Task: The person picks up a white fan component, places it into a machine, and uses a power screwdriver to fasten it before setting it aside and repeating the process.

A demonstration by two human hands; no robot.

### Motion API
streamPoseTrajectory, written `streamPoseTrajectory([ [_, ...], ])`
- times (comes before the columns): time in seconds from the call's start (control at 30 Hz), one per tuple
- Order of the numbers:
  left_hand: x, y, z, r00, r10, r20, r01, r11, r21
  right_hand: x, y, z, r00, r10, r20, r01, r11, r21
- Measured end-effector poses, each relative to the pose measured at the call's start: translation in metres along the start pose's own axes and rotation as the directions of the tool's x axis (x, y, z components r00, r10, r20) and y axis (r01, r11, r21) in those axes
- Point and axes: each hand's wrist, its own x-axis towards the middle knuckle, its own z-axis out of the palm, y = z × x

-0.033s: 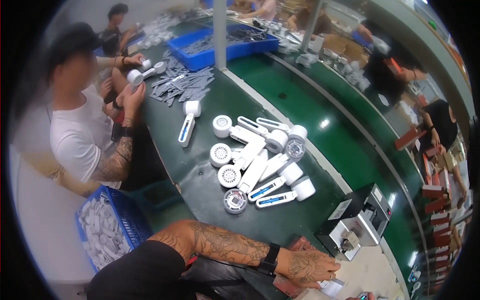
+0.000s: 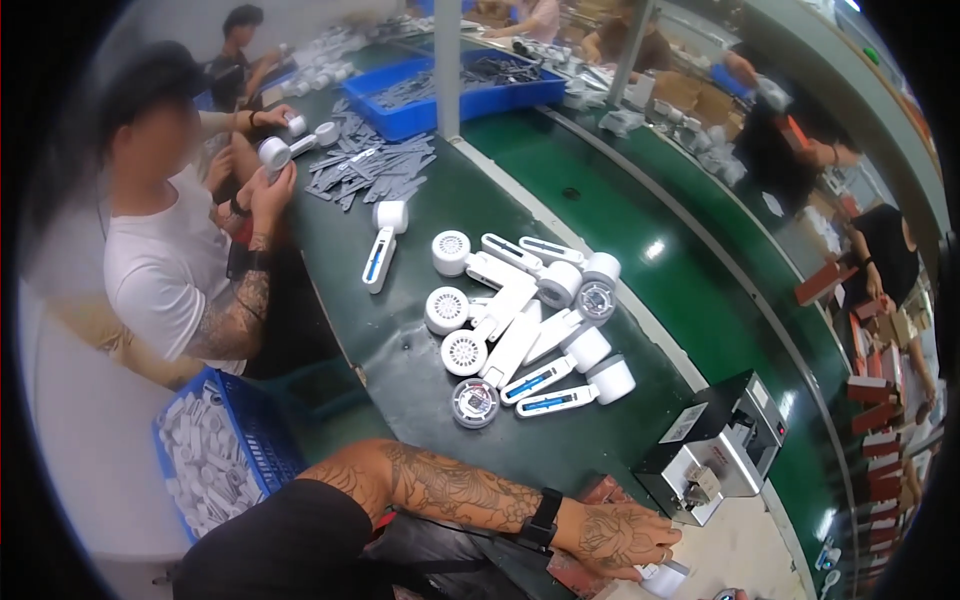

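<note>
My left hand (image 2: 622, 538), palm down, has its fingers curled over a white cylindrical fan part (image 2: 667, 579) at the bottom right. Part of that piece is hidden under the fingers. A round part with a small circuit board (image 2: 727, 595) just shows at the lower edge. My right hand cannot be made out. Beyond my left forearm lies a pile of white handheld fans (image 2: 510, 300). Some have round grilles, and several show a blue strip in an uncovered handle. One open fan head (image 2: 475, 402) faces up with its inside showing.
A silver-and-black bench machine (image 2: 715, 450) stands right of my left hand. At left, a co-worker (image 2: 170, 260) holds a white fan beside grey strips (image 2: 370, 165) and a blue tray (image 2: 405, 122). A blue basket (image 2: 255, 440) of white parts sits near my elbow. A green conveyor (image 2: 640, 240) runs behind.
The whole view has shifted slightly, so things sit a little further right. My left hand stays on the white fan part.
</note>
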Motion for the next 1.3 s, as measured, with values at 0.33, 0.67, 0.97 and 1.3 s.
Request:
streamPoseTrajectory([
  [0.33,-0.005,-0.005,0.014,0.994,0.007,-0.113,-0.010,1.000,-0.027,0.001,-0.003,0.009,0.993,-0.044,-0.106,0.055,0.993,0.106],
  [0.67,0.003,0.003,0.018,0.935,0.159,-0.317,-0.177,0.984,-0.028,0.004,0.009,-0.048,0.947,-0.083,-0.311,0.043,0.990,-0.131],
  [0.97,0.004,-0.006,0.031,0.920,0.055,-0.387,-0.075,0.996,-0.038,0.037,-0.024,-0.002,0.996,-0.016,-0.093,0.034,0.979,0.199],
  [1.3,-0.010,-0.012,-0.006,0.950,0.049,-0.310,-0.049,0.999,0.010,0.050,-0.018,0.071,0.993,-0.093,-0.066,0.098,0.993,0.070],
])
